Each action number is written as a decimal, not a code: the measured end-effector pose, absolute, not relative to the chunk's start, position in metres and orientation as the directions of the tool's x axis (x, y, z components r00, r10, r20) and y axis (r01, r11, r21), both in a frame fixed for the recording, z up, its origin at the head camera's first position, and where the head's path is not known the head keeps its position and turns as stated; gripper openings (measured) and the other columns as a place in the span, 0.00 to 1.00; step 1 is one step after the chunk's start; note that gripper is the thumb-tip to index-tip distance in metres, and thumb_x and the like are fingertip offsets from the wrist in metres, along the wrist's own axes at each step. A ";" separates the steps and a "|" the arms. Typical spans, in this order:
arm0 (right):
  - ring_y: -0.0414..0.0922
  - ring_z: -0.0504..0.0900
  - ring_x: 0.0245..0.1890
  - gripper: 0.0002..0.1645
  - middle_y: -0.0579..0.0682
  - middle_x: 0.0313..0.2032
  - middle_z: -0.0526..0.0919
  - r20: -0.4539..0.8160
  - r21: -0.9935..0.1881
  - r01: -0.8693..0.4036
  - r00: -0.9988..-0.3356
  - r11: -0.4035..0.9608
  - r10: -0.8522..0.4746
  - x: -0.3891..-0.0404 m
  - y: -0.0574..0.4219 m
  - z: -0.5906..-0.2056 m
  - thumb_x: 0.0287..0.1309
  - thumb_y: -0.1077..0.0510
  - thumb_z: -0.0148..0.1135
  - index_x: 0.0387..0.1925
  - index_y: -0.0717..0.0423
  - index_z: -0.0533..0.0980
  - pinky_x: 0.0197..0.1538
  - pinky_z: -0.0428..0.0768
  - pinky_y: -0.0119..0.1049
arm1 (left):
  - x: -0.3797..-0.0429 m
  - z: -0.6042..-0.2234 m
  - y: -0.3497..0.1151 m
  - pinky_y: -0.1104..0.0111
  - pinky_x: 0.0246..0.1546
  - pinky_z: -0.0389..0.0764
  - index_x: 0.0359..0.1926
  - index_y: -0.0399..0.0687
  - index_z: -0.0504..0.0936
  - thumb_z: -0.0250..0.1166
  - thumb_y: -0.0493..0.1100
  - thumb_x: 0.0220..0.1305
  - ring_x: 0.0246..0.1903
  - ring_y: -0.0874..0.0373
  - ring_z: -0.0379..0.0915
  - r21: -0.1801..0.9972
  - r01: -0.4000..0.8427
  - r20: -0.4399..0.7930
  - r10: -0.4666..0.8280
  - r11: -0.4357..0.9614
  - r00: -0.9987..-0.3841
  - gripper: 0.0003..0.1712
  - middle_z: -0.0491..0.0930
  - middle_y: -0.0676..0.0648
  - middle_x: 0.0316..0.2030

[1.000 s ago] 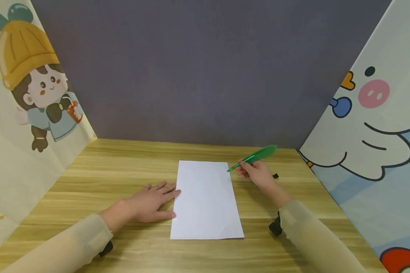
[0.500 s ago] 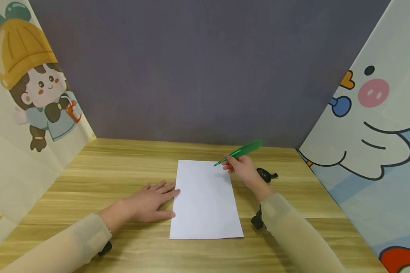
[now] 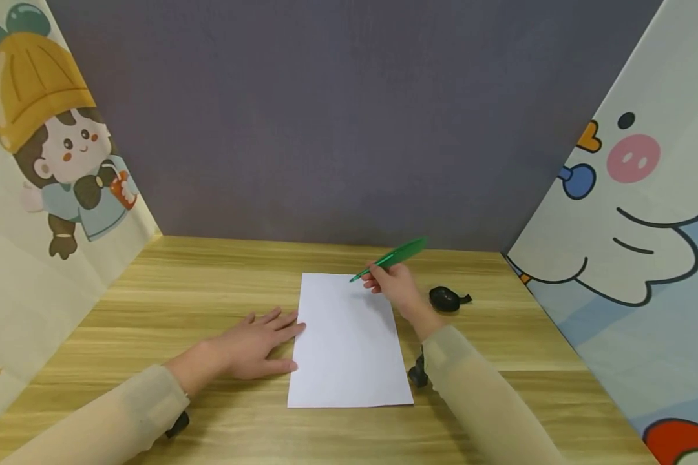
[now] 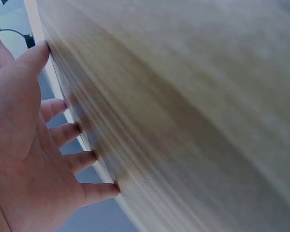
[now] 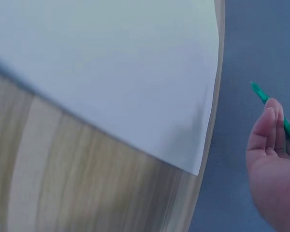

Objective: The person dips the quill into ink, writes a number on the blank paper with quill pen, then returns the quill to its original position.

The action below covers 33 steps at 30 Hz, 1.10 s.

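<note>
A blank white sheet of paper lies on the wood-grain table in front of me. My left hand is spread flat at its left edge, with the thumb and a finger reaching onto the paper. In the left wrist view the fingertips of that hand rest on the tabletop. My right hand pinches a green feather-shaped pen above the far right part of the sheet. The pen's tip points left and down, and its feather end slants up to the right. In the right wrist view the pen shows clear of the paper.
A small black oval object with a short tab lies on the table to the right of my right hand. A dark grey panel stands along the table's back. Cartoon-printed panels flank the table on both sides.
My right hand has moved left with the pen, from beside the paper to over its far part. The black object behind the hand has come into sight. The left hand stays put.
</note>
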State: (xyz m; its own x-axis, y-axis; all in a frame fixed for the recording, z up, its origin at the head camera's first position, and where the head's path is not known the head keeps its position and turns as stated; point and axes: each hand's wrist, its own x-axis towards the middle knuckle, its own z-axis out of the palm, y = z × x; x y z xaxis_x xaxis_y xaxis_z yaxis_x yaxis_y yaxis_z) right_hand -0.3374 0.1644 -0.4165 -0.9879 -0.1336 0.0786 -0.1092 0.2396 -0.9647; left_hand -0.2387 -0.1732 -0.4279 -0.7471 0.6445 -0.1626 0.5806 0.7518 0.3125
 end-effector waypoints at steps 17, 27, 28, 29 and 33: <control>0.38 0.88 0.34 0.20 0.62 0.43 0.92 0.076 -0.970 -0.086 -0.996 0.229 -0.050 -0.338 0.145 -0.431 0.85 0.59 0.55 0.61 0.74 0.80 0.42 0.85 0.32 | -0.236 -0.425 -0.173 0.21 0.75 0.56 0.87 0.55 0.61 0.58 0.71 0.80 0.86 0.30 0.48 0.310 0.587 -0.154 0.649 0.748 -0.745 0.47 0.55 0.41 0.88; 0.39 0.88 0.34 0.21 0.63 0.44 0.91 0.034 -0.963 -0.034 -0.999 0.269 -0.005 -0.340 0.140 -0.439 0.85 0.59 0.55 0.62 0.73 0.80 0.46 0.89 0.37 | -0.235 -0.426 -0.173 0.20 0.75 0.55 0.88 0.55 0.61 0.57 0.71 0.80 0.86 0.30 0.48 0.307 0.591 -0.146 0.650 0.746 -0.746 0.47 0.55 0.41 0.87; 0.39 0.88 0.34 0.21 0.63 0.44 0.91 0.033 -0.962 -0.032 -0.999 0.272 -0.001 -0.340 0.140 -0.439 0.85 0.59 0.55 0.63 0.73 0.80 0.46 0.89 0.37 | -0.235 -0.426 -0.173 0.20 0.75 0.55 0.88 0.55 0.61 0.57 0.72 0.80 0.86 0.30 0.48 0.306 0.590 -0.147 0.650 0.747 -0.746 0.47 0.55 0.41 0.88; 0.39 0.88 0.35 0.21 0.64 0.44 0.91 0.031 -0.961 -0.029 -1.000 0.275 0.004 -0.340 0.140 -0.439 0.85 0.59 0.54 0.63 0.73 0.80 0.46 0.89 0.37 | -0.236 -0.427 -0.173 0.20 0.75 0.55 0.88 0.56 0.60 0.57 0.72 0.80 0.86 0.31 0.48 0.306 0.590 -0.148 0.649 0.747 -0.746 0.47 0.55 0.42 0.88; 0.40 0.89 0.37 0.22 0.64 0.46 0.91 0.019 -0.960 -0.012 -1.000 0.281 0.021 -0.339 0.139 -0.438 0.86 0.59 0.54 0.64 0.72 0.80 0.46 0.90 0.37 | -0.236 -0.427 -0.172 0.21 0.75 0.55 0.88 0.56 0.60 0.57 0.72 0.81 0.86 0.31 0.47 0.306 0.588 -0.153 0.648 0.749 -0.746 0.47 0.54 0.42 0.88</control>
